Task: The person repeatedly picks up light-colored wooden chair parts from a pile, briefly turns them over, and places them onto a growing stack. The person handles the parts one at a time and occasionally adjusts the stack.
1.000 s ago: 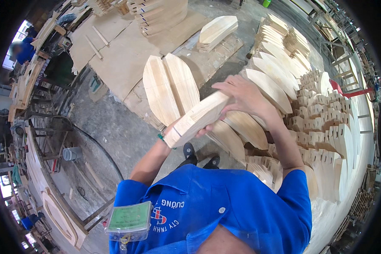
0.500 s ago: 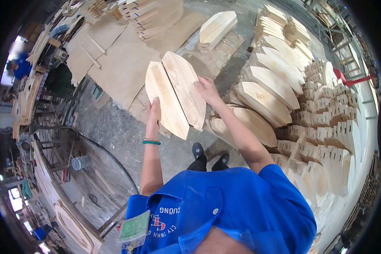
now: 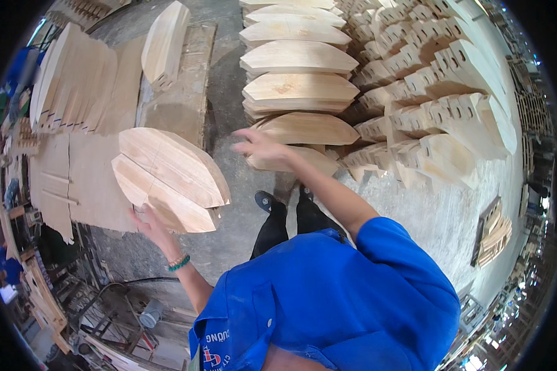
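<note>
Two pale wooden boards with pointed ends, an upper board (image 3: 167, 162) and a lower board (image 3: 161, 196), lie side by side at the left, apparently on a stack whose edges show at the right end. My left hand (image 3: 153, 227) is beside the lower board's near edge with fingers apart; whether a fingertip still touches the wood is unclear. Slightly blurred, my right hand (image 3: 260, 148) hovers with fingers apart and nothing in it. Below and beyond it is the nearest of a row of board stacks (image 3: 303, 128).
More pointed board stacks (image 3: 300, 55) run away from me, next to rows of slotted wooden pieces (image 3: 427, 117) at the right. At the far left stand leaning boards (image 3: 80, 80) and a single stack (image 3: 166, 43) on cardboard. A grey bucket (image 3: 151, 314) is at lower left.
The view has swung right. The two boards that both hands touched now lie at the left; my right hand has left them and moved toward the row of stacks. My left hand's fingers have spread.
</note>
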`<state>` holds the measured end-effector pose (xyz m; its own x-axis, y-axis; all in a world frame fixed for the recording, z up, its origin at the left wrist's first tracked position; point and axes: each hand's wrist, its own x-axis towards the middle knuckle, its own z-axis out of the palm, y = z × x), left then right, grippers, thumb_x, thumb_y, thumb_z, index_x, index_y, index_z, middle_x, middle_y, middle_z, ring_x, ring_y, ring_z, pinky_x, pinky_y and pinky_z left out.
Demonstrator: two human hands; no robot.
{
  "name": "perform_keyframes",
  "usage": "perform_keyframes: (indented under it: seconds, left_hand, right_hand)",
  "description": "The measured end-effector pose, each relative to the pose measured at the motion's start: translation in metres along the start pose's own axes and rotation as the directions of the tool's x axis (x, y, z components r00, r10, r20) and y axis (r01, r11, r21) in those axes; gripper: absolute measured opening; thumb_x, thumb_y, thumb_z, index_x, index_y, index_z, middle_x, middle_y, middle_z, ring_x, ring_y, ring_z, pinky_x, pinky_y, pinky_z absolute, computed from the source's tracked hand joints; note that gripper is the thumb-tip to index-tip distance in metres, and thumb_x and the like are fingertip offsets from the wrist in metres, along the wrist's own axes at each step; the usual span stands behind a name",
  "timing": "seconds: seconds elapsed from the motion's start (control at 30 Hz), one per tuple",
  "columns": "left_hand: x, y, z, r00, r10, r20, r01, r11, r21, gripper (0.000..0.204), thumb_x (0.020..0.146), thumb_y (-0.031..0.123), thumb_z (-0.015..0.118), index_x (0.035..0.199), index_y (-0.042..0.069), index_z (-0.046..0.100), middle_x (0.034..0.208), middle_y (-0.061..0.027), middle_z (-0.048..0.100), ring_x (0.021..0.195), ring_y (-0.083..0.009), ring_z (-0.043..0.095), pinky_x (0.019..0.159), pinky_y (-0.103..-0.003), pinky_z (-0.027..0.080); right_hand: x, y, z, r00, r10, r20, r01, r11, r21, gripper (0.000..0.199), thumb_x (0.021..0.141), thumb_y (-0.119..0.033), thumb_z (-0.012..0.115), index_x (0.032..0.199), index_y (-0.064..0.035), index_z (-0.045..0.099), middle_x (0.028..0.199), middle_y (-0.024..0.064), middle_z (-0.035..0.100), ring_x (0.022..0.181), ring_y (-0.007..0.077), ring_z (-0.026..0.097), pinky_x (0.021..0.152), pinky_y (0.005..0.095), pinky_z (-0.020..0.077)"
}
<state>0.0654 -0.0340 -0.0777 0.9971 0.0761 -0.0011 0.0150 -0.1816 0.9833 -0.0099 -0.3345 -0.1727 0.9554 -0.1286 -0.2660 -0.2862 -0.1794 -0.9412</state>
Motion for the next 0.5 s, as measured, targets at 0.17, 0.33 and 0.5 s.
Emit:
perform_keyframes:
  seconds: [0.17,0.33,0.5]
  left_hand:
    - [-0.05,0.047,0.049,0.974,0.13,0.186,-0.159,0.976,0.15,0.034,0.094,0.013,0.054,0.124,-0.003,0.05,0.117,-0.0111,0.057,0.1,-0.0161,0.058,0.088,-0.029,0.046]
    - [-0.127,-0.01,0.167,0.416,-0.329,0.848,0.483,0.87,0.101,0.039,0.092,0.022,0.06,0.127,0.006,0.051,0.111,-0.0034,0.061,0.096,-0.0098,0.057,0.083,-0.026,0.045]
    - [-0.18,-0.101,0.257,0.178,-0.659,0.73,0.885,0.431,0.173,0.056,0.088,0.035,0.065,0.133,0.012,0.043,0.118,-0.0014,0.054,0.099,-0.014,0.055,0.087,-0.03,0.045]
  right_hand:
    - [-0.08,0.111,-0.12,0.736,0.109,-0.668,-0.58,0.61,-0.54,0.075,0.083,-0.053,0.059,0.131,0.0016,0.041,0.128,0.0277,0.051,0.118,0.0403,0.051,0.098,0.0438,0.0421]
    - [-0.082,0.131,-0.177,0.736,0.372,-0.565,-0.66,0.577,-0.481,0.103,0.073,-0.062,0.065,0.137,0.0094,0.027,0.117,0.0303,0.058,0.109,0.0427,0.058,0.093,0.0443,0.0462]
    - [-0.084,0.133,-0.177,0.704,0.478,-0.526,-0.699,0.601,-0.388,0.12,0.065,-0.07,0.068,0.141,0.0072,0.016,0.118,0.0333,0.056,0.109,0.0441,0.057,0.092,0.0454,0.047]
